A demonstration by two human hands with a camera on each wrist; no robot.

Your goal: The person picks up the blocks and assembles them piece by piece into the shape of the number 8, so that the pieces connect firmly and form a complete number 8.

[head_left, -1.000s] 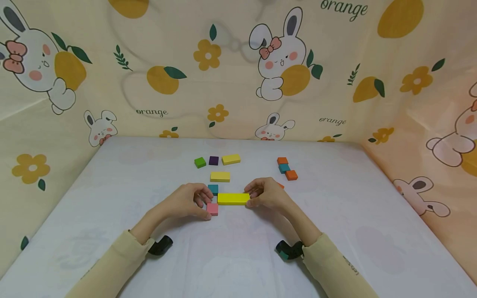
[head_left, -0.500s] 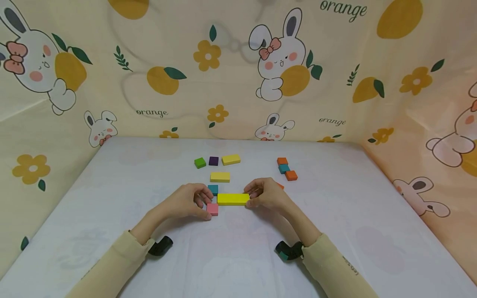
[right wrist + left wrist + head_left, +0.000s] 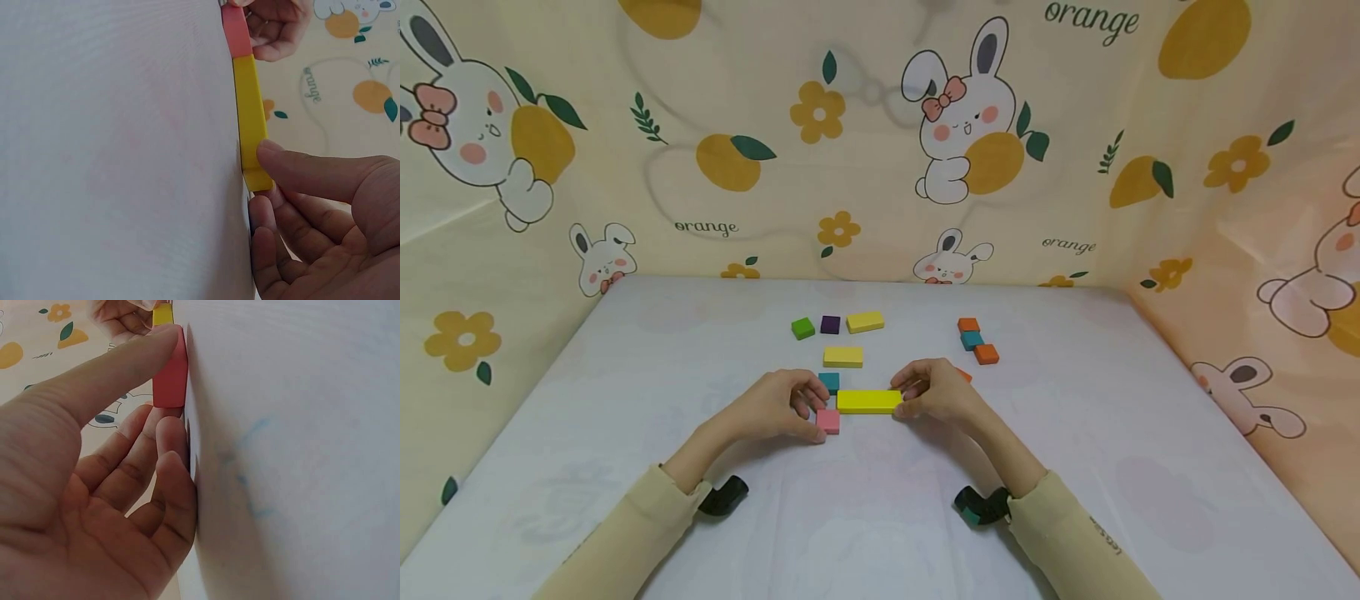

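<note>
My left hand (image 3: 781, 406) holds a small pink block (image 3: 827, 422), its thumb (image 3: 144, 356) on the near face and its other fingers curled behind. A teal block (image 3: 829, 382) lies just beyond, close to those fingertips; whether they touch it is unclear. My right hand (image 3: 942, 390) pinches the right end of a long bright yellow block (image 3: 869, 402), as the right wrist view also shows for the yellow block (image 3: 253, 112). The left end of the yellow block sits at the pink block's far right corner. All these blocks are on the white table.
Beyond the hands lie a pale yellow block (image 3: 842, 357), another pale yellow block (image 3: 865, 321), a purple block (image 3: 831, 324) and a green block (image 3: 802, 328). Orange and teal blocks (image 3: 972, 340) form a staggered row at right. Another orange block (image 3: 966, 375) is partly hidden behind my right hand.
</note>
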